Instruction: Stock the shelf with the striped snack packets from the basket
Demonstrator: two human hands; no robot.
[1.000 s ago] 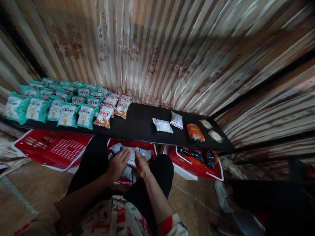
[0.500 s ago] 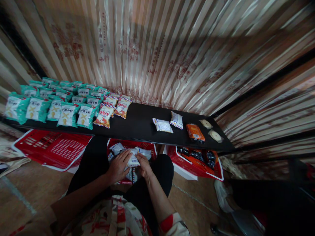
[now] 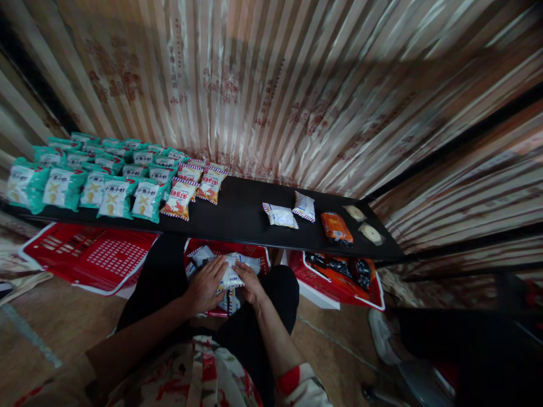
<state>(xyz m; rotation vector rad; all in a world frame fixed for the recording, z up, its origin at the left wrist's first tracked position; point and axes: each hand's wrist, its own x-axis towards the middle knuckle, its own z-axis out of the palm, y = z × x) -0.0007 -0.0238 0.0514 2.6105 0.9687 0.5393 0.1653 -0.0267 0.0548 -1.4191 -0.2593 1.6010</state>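
Observation:
Between my knees, my left hand (image 3: 206, 285) and my right hand (image 3: 251, 282) hold a white snack bag (image 3: 229, 277) from both sides, its pale back face up. The bag is just above a red basket (image 3: 265, 254) with several similar bags (image 3: 203, 254) inside. Fingers of both hands are closed on its edges, and part of the bag is hidden under them. Beyond the hands, on a black table (image 3: 231, 217), lie two white snack bags, one on its side (image 3: 280, 216) and one turned (image 3: 304, 207) behind it.
Several green snack bags (image 3: 114, 198) stand in rows at left, beside several orange-and-white bags (image 3: 177, 199). An orange package (image 3: 336, 227) and two round pale packs (image 3: 371, 233) lie at right. Red baskets (image 3: 114, 257) sit under the table. A person's shoe (image 3: 382, 336) shows lower right.
My right hand's fingers have shifted slightly on the snack bag, and more of its face shows. Both hands stay over the basket. Things on the table have not moved.

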